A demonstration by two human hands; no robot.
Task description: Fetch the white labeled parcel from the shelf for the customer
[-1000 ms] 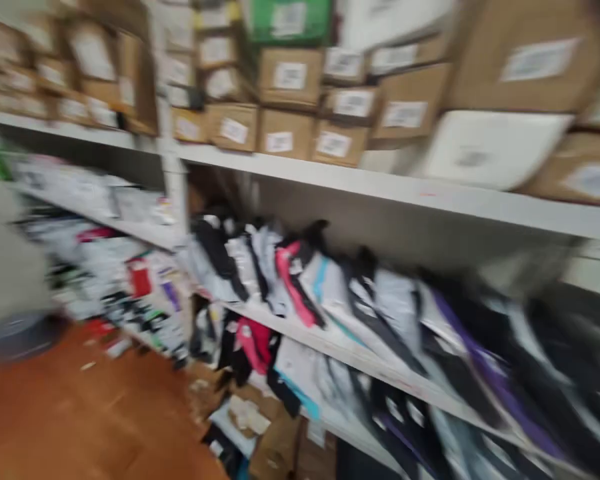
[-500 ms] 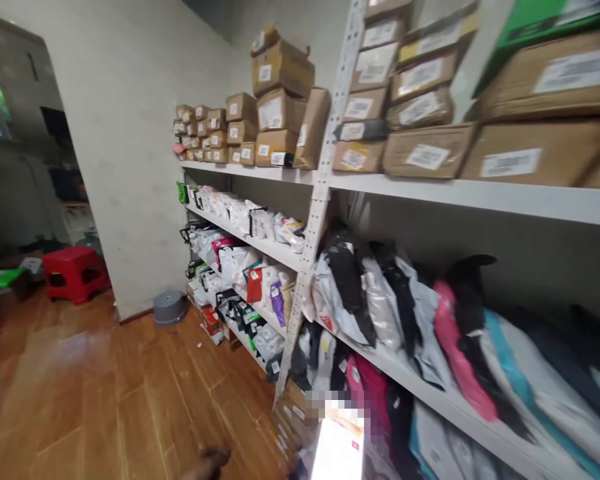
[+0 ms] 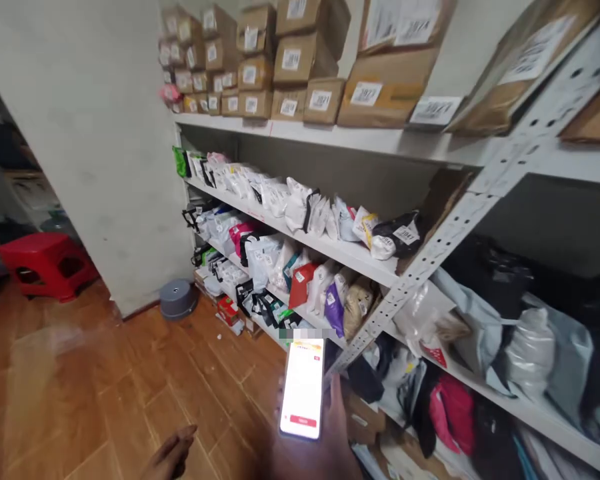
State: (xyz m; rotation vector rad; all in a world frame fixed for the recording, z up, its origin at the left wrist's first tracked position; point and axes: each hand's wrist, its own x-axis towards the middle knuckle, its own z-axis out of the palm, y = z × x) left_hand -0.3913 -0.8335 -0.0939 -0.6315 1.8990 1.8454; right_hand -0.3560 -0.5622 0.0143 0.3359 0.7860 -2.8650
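In the head view, the right hand (image 3: 317, 457) holds a phone (image 3: 303, 393), with its thumb on one side and its fingers on the other. The phone is low, near the middle, tilted up so its bright white screen shows, with a red bar near the bottom. The left hand (image 3: 173, 457) is well apart from the phone, over the brown wood floor (image 3: 130, 387), with its fingers bunched close together. Past the phone stand white shelves (image 3: 330, 243). Brown boxes (image 3: 290, 63) with white labels sit on the top one, and lots of bags fill the ones below. A red bag (image 3: 303, 283), a purple bag (image 3: 334, 310) and a tan bag (image 3: 359, 308) are near the holey white post (image 3: 405, 283). A red stool (image 3: 47, 267) stands off to the left.
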